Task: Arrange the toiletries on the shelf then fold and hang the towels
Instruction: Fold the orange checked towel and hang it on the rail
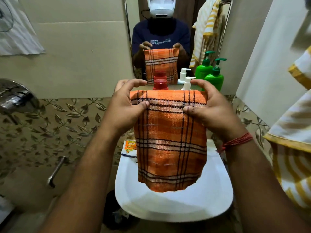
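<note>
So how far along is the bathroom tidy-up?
Bottles look arranged: the red bottle, white pump bottle and green pump bottle stand on the shelf under the mirror. In hand: left hand and right hand hold the folded orange towel over the basin. Left: hanging it.

Bare forearms, no sleeves down here. Red thread band [239,141] wrapped a few times round the right wrist. Mirror [185,22] shows a navy tee [161,37] with small white chest print, plus a white headset [161,7].
</note>
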